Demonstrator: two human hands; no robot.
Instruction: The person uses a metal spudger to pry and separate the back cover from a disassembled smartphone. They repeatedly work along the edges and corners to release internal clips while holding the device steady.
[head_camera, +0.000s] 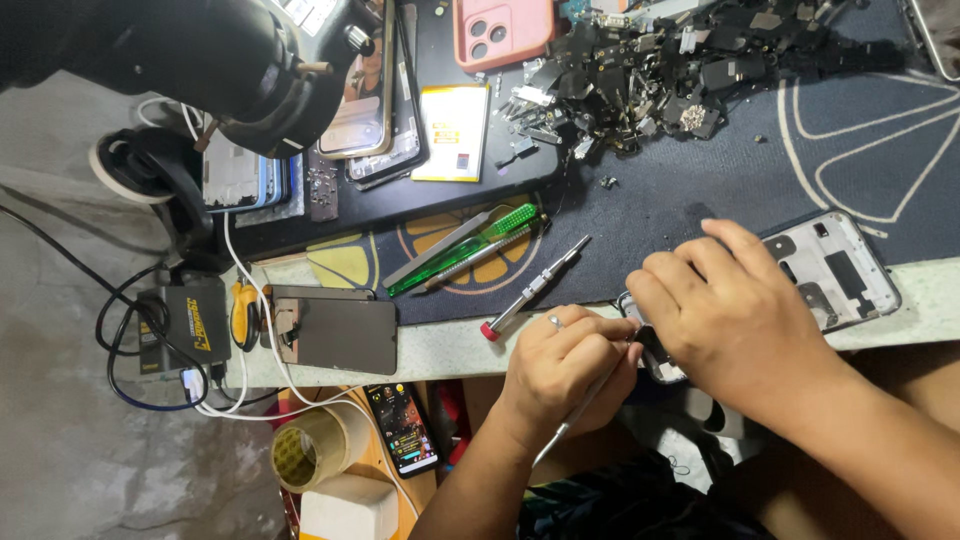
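My left hand (565, 365) is closed around a thin metal tool (578, 410), shaft running down toward 7 o'clock from my fist, tip hidden at the phone. My right hand (725, 315) lies over an opened phone frame (835, 270), fingers curled down and pressing on its near end, not wrapped around anything I can make out. Frame sits at the table (450, 350) edge, stretching to 2 o'clock from my right hand, insides facing up. A small screwdriver with a red cap (530, 290) lies loose at 11 o'clock from my left hand, close but not touching. Green-handled tools (470, 250) further at 10 o'clock. Dark phone lying flat (345, 335) at 9 o'clock, well apart. Heap of small black phone parts (660, 70) at 12 o'clock, far side of the dark mat (720, 170). Tape roll (305, 450) down at 8 o'clock
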